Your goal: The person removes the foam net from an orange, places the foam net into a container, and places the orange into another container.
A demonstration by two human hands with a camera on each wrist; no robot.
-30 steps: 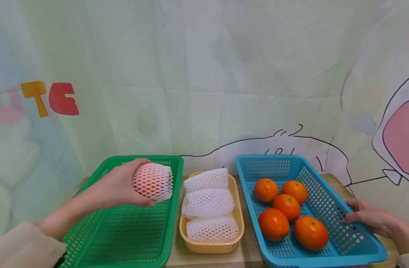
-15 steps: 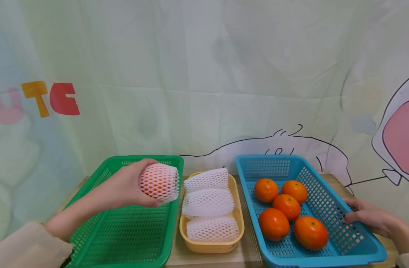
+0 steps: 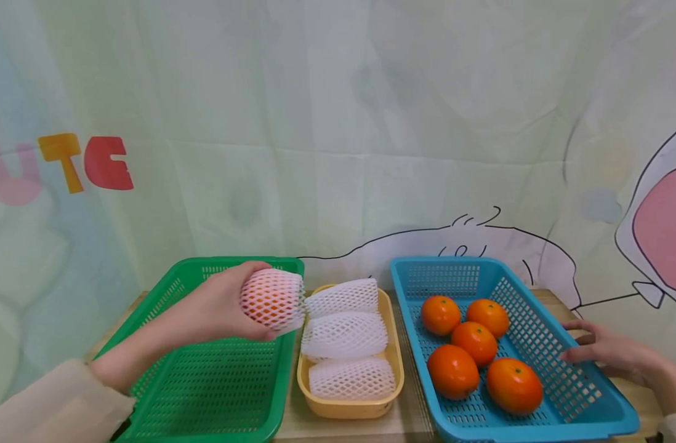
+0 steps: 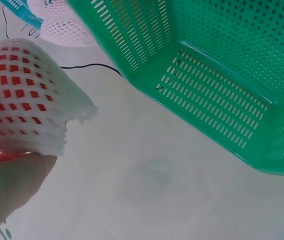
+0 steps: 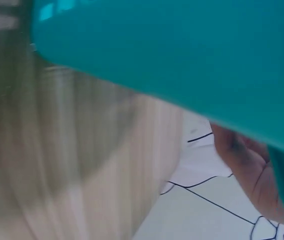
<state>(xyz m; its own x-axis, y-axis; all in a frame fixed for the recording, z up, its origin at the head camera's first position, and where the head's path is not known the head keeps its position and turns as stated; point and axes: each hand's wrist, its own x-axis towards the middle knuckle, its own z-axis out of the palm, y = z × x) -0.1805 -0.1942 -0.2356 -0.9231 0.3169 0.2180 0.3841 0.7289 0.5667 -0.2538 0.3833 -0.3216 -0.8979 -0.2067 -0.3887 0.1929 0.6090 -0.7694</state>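
In the head view my left hand [image 3: 227,307] grips an orange [image 3: 266,304] wrapped in a white foam net [image 3: 288,295], above the right side of the green basket [image 3: 285,381]. The thumb lies under the wrapped fruit, and the net's loose end points right, overlapping the nearest spare sleeve in this view. My right hand [image 3: 615,354] is at the right rim of the blue basket [image 3: 587,394], thumb and fingers spread apart. From the right wrist, that hand [image 5: 252,170] shows partly hidden behind the blue rim.
Between the baskets, a yellow tray [image 3: 351,409] holds spare foam nets [image 3: 346,335]. Several bare oranges [image 3: 473,343] lie in the blue basket. A printed curtain [image 3: 338,154] hangs behind the wooden table [image 3: 310,427].
My left hand has carried the wrapped orange to the right, toward the yellow tray. The right hand has shifted slightly left and up at the blue rim, its fingers spreading.
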